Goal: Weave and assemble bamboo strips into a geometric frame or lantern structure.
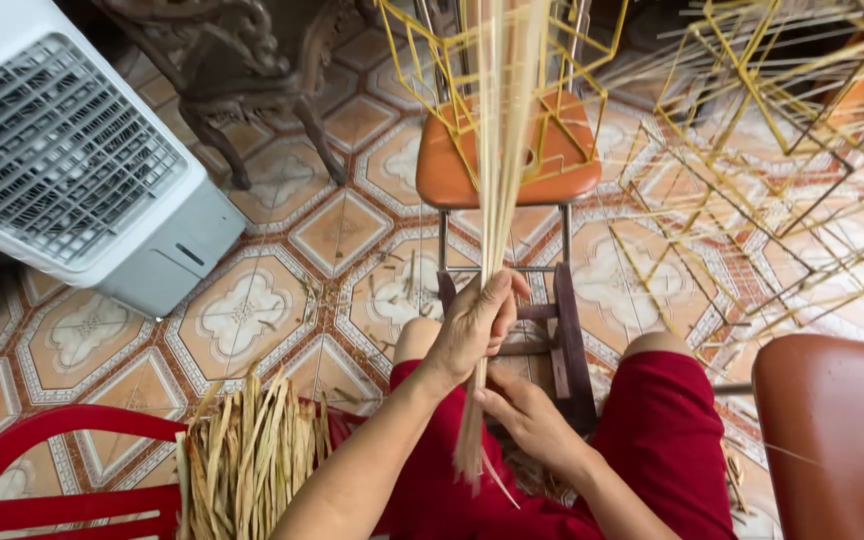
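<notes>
A long bundle of thin pale bamboo strips (500, 170) stands upright between my knees, rising past the top of the view. My left hand (474, 322) is closed around the bundle about a third of the way up. My right hand (530, 418) sits lower, fingers curled against the strips near their bottom end (469, 455). I am seated in red trousers (660, 430).
An orange stool (440, 170) carrying yellow stick frames (562, 120) stands ahead. More yellow frames (782, 150) fill the right. A white air cooler (72, 160) is at the left. Dried leaf strips (247, 465) lie on a red plastic chair (62, 440). An orange seat (832, 430) is at the lower right.
</notes>
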